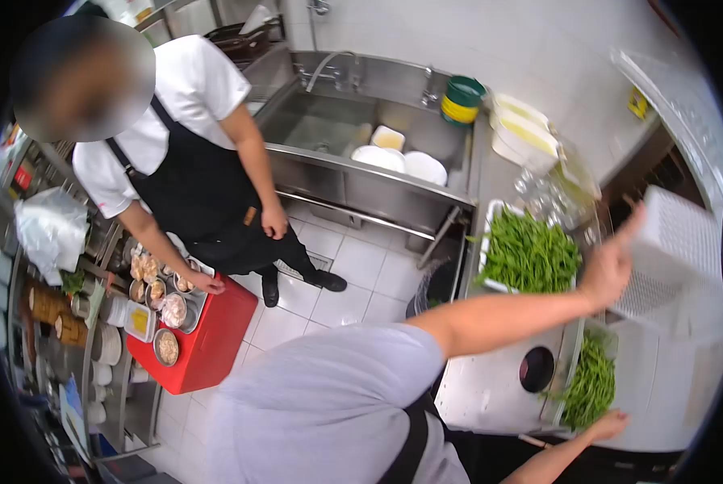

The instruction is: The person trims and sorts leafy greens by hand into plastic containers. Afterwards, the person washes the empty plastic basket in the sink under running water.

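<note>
My left hand (608, 273) is raised at the white perforated basket (684, 234). Its fingers press along the basket's near side, one finger stretched along the edge. The basket looks tilted and is partly smeared by motion. Below it, a clear container (570, 359) stands on the counter, holding long green vegetables (591, 383). At the container's lower corner is my right hand (608, 425), fingers curled against the rim and partly hidden. Beyond my left forearm lies a white tray (484, 252) heaped with more cut greens (531, 250).
Across the aisle a co-worker in a black apron (192, 177) reaches toward bowls of food (166, 347) on a red box (224, 323). A steel sink (313, 121) holds white dishes (378, 157). The counter has a round dark hole (537, 369) beside the container.
</note>
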The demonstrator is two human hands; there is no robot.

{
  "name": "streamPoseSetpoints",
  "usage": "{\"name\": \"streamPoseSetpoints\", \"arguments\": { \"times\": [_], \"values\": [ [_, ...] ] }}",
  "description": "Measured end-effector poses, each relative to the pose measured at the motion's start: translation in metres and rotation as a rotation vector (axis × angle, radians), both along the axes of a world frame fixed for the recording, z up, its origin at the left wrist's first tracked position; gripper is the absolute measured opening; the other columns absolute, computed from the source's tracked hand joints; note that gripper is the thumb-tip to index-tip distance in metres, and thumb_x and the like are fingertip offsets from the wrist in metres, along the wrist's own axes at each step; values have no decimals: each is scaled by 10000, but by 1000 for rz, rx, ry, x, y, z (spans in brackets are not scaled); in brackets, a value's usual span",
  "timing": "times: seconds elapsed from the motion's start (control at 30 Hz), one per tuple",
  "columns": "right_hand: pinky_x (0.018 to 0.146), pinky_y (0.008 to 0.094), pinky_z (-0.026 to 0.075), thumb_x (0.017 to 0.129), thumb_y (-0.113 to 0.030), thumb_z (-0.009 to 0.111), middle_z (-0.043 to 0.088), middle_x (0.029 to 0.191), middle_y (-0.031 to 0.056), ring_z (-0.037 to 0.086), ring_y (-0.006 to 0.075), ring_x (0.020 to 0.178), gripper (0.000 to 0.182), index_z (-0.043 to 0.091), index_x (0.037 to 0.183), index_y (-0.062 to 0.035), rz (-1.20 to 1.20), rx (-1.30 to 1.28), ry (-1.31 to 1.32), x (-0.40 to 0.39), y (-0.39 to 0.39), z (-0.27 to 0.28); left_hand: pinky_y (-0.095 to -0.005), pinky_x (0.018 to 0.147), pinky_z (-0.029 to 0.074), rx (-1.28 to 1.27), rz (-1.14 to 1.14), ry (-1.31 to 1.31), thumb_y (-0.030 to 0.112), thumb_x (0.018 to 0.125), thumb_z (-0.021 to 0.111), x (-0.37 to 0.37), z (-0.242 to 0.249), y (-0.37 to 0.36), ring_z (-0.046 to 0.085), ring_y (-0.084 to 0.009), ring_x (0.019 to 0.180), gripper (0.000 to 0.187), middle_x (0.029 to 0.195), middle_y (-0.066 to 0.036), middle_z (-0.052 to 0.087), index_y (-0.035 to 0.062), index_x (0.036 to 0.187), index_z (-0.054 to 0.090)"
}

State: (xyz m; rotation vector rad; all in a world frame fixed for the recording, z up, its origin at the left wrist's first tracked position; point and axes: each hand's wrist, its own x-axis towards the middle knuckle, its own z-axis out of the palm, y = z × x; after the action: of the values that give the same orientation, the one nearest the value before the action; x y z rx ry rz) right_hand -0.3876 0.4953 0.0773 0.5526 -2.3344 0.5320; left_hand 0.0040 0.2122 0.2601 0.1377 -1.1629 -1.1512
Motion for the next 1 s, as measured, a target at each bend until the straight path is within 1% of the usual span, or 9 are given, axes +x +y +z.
{"name": "streamPoseSetpoints", "arguments": {
  "times": [0.23, 0.3, 0.4, 0.47, 0.5, 0.63, 0.73, 0.9, 1.0],
  "values": [
    [681, 461, 511, 855, -187, 760, 715, 925, 145, 651, 248, 812, 420, 664, 1199, 34, 326, 93, -874, -37, 33, -25, -409, 870, 510, 481, 283, -6, 44, 958, 549, 107, -34, -77, 649, -263, 979, 247, 1035, -164, 668, -28, 1192, 527],
    [672, 552, 506, 912, -386, 680, 722, 973, 216, 688, 372, 804, 417, 670, 1074, -2, -121, 310, -361, -33, 34, -3, -384, 718, 543, 621, 256, 76, 37, 962, 586, 133, -44, -106, 650, -214, 818, 219, 964, -140, 648, -14, 1166, 526],
    [976, 452, 482, 620, -322, 928, 676, 1209, 261, 606, 379, 1205, 880, 567, 1359, -9, 164, 818, -447, 6, 21, 23, -341, 504, 578, 699, 192, 236, -21, 953, 558, 160, -66, -148, 689, -233, 732, 200, 970, -149, 659, -22, 1151, 530],
    [989, 471, 471, 710, -340, 868, 653, 1247, 280, 607, 376, 1212, 803, 563, 1384, -26, 55, 991, -898, 0, 5, 65, -281, 409, 561, 660, 165, 255, -53, 950, 479, 181, -80, -180, 717, -250, 723, 301, 1059, -172, 676, -34, 1248, 521],
    [997, 483, 461, 756, -345, 824, 657, 1232, 288, 610, 382, 1203, 736, 575, 1377, -38, -2, 589, -647, -13, 0, 70, -517, 689, 663, 623, 111, 198, -56, 952, 459, 199, -81, -187, 704, -385, 992, 414, 1229, -227, 612, -28, 1364, 437],
    [1032, 507, 431, 851, -356, 709, 635, 1252, 313, 580, 374, 1249, 660, 540, 1435, -100, -355, -141, -89, 15, -27, 87, -444, 629, 658, 705, 114, 248, -49, 959, 463, 250, -103, -234, 707, -312, 929, 370, 1208, -189, 620, -14, 1327, 479],
    [1140, 470, 370, 712, -300, 798, 387, 1531, 297, 389, 423, 1417, 890, 448, 1498, -74, -184, 720, -440, -25, -69, 26, -364, 536, 639, 769, 205, 287, -39, 962, 494, 308, -139, -277, 711, -234, 828, 329, 1148, -155, 641, -5, 1288, 519],
    [1157, 484, 353, 788, -340, 772, 262, 1623, 214, 341, 450, 1437, 855, 403, 1534, -146, -67, 723, -257, 168, -261, 92, -430, 726, 666, 625, 643, 222, -50, 947, 559, 440, -204, -336, 696, -267, 968, 350, 1204, -153, 637, -13, 1295, 538],
    [1111, 433, 400, 854, -160, 710, 319, 1590, 231, 397, 412, 1411, 582, 555, 1413, -111, 595, 511, -148, 189, -378, 93, -410, 722, 651, 593, 737, 180, -95, 919, 531, 488, -250, -383, 694, -248, 952, 378, 1218, -149, 637, -21, 1290, 549]
  ]
}}
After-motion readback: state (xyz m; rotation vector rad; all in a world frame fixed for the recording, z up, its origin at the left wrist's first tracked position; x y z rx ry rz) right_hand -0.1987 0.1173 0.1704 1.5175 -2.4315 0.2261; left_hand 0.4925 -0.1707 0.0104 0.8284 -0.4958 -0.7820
